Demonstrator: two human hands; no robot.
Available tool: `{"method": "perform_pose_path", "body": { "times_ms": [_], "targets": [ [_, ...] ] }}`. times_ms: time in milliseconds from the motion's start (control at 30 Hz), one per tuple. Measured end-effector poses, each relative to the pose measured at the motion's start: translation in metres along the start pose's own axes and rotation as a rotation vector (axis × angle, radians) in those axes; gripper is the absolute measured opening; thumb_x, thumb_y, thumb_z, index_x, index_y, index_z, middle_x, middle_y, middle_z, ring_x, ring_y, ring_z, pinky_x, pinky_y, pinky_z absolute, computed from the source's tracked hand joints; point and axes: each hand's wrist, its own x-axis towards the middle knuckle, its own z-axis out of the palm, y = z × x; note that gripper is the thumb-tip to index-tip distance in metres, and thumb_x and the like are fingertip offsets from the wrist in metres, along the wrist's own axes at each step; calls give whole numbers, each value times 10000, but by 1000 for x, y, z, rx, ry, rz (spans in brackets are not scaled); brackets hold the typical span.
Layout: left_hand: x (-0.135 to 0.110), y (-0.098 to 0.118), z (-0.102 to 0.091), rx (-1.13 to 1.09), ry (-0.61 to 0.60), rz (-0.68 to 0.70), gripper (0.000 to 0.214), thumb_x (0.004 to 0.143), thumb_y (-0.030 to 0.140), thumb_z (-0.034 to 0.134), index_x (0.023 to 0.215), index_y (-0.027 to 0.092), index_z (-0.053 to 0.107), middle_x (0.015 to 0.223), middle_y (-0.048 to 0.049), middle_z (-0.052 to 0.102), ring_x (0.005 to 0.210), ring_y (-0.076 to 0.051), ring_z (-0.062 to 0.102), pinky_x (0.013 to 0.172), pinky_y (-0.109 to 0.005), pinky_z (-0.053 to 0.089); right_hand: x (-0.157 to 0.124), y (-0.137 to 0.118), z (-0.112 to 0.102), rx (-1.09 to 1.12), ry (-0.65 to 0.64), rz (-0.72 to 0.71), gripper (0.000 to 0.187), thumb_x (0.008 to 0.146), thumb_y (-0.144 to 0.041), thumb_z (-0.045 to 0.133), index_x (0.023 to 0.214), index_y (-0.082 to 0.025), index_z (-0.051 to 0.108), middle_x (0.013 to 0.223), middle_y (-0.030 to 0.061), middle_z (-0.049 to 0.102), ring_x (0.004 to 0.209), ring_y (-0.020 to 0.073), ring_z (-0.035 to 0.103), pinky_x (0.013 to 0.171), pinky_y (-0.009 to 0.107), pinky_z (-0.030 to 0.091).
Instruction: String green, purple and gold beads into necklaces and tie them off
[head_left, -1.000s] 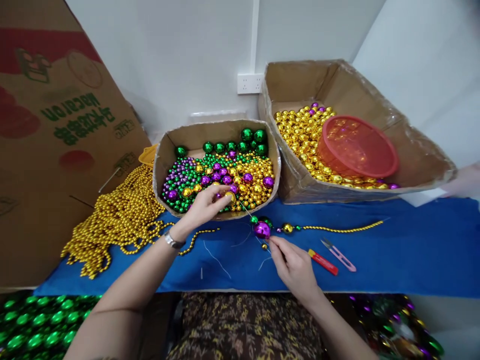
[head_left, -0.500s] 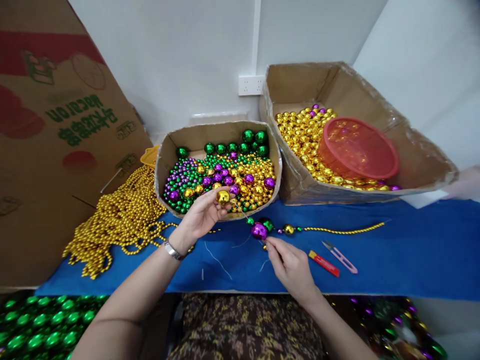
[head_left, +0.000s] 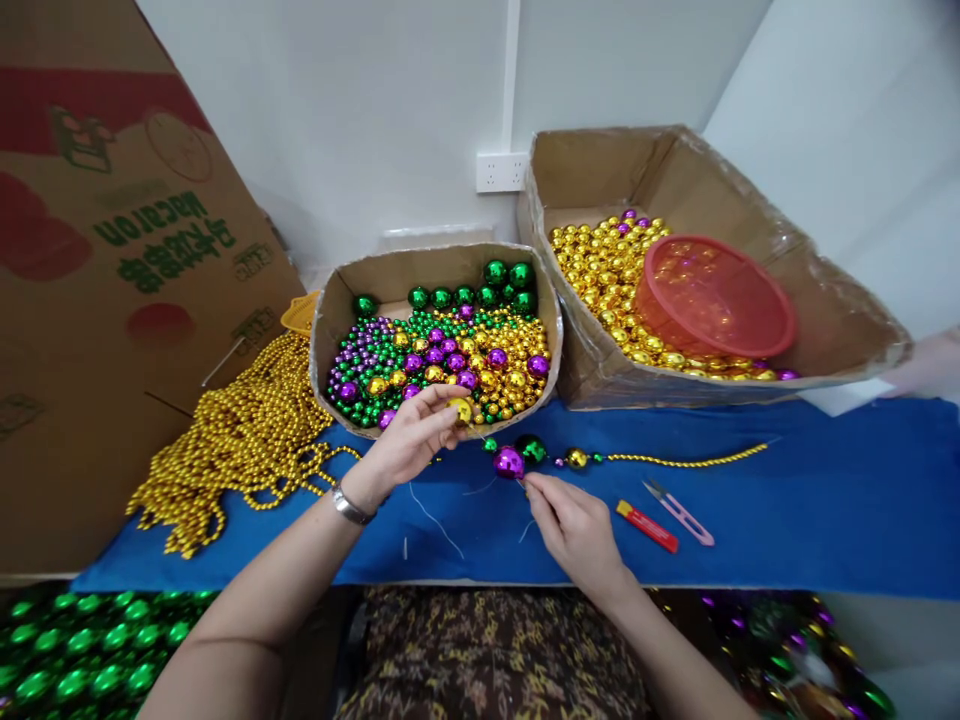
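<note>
My left hand (head_left: 412, 440) pinches a gold bead (head_left: 462, 409) just in front of the small cardboard box (head_left: 322, 330) of green, purple and gold beads. A thin needle or thread runs from that bead to a small green bead (head_left: 490, 444). Beside it on the blue cloth (head_left: 825, 500) lies a strand with a purple bead (head_left: 508, 461), a green bead (head_left: 532, 449), a gold bead (head_left: 576, 458) and a thin gold bead chain (head_left: 682, 459). My right hand (head_left: 574, 530) is closed in a pinch just below the purple bead, on what looks like thread.
A large cardboard box (head_left: 840, 320) of gold beads holds a red basin (head_left: 712, 295) at the right. A heap of gold bead strands (head_left: 240, 440) lies left. A red cutter (head_left: 646, 526) and pink snips (head_left: 679, 512) lie right of my hand. A printed carton (head_left: 112, 300) leans at left.
My left hand lifted a gold bead out of the small box and brought it down towards the strand. The purple and green beads slid a little to the left.
</note>
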Motion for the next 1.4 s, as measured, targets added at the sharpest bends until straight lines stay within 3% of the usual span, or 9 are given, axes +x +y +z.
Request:
{"method": "perform_pose_path", "body": {
  "times_ms": [133, 300, 467, 867, 967, 1067, 1233, 1300, 1400],
  "targets": [
    [-4, -7, 4, 87, -33, 28, 341, 754, 285, 765, 1058, 176, 655, 904, -55, 675, 701, -111, 625, 571, -194, 491, 0, 0, 1, 43, -12, 27, 209, 952, -215, 468, 1016, -196, 666, 846, 60, 749, 722, 172, 716, 682, 261, 567],
    [-7, -9, 9, -11, -61, 3, 341, 748, 290, 768, 1054, 180, 666, 947, -68, 684, 872, -178, 671, 738, -279, 570, -1, -1, 1, 126, -38, 92, 186, 948, -215, 481, 993, -198, 661, 844, 46, 747, 719, 167, 718, 689, 252, 573],
    [-10, -10, 11, 52, -56, 92, 362, 739, 228, 774, 1083, 188, 670, 1039, -80, 691, 902, -178, 673, 743, -275, 582, -2, 0, 1, 127, -27, 105, 186, 948, -221, 480, 988, -200, 660, 836, 49, 744, 718, 171, 717, 677, 253, 569],
    [-11, -12, 9, 57, -60, 67, 367, 742, 251, 768, 1097, 194, 694, 987, -74, 692, 877, -172, 657, 765, -299, 574, -4, 0, 2, 226, -81, 217, 188, 956, -266, 465, 1007, -200, 633, 772, 37, 724, 669, 162, 703, 667, 242, 560],
    [-10, -16, 9, 68, -26, 80, 374, 749, 254, 762, 1110, 205, 682, 1008, -67, 676, 875, -157, 638, 748, -289, 574, -7, 1, 6, 399, -165, 343, 262, 973, -292, 428, 1177, -183, 552, 754, 20, 705, 623, 144, 693, 620, 232, 567],
    [-12, -20, 10, 144, -28, 101, 373, 763, 251, 752, 1123, 212, 661, 1027, -68, 664, 889, -152, 628, 736, -268, 567, -8, 2, 10, 659, -219, 424, 395, 981, -322, 418, 1353, -193, 413, 834, 22, 713, 727, 149, 717, 691, 266, 598],
    [-9, -4, 0, 296, -127, 160, 399, 857, 389, 631, 1216, 215, 608, 1149, -112, 649, 993, -201, 631, 789, -319, 559, -8, 6, 14, 852, -171, 437, 430, 970, -358, 458, 1377, -229, 411, 893, 29, 725, 797, 161, 725, 762, 304, 607],
    [3, 15, -20, 479, -16, 247, 402, 892, 436, 556, 1207, 192, 611, 1185, -129, 641, 1021, -218, 630, 796, -331, 550, -10, 8, 13, 872, -137, 441, 423, 966, -366, 472, 1364, -229, 430, 892, 35, 725, 779, 162, 725, 766, 310, 606],
    [31, 45, -68, 1129, 433, 338, 345, 883, 359, 563, 1132, 134, 640, 1075, -129, 689, 959, -209, 641, 845, -330, 513, -12, 9, 11, 892, -95, 441, 426, 962, -372, 488, 1363, -235, 435, 903, 43, 727, 778, 164, 722, 768, 322, 606]
  ]
}}
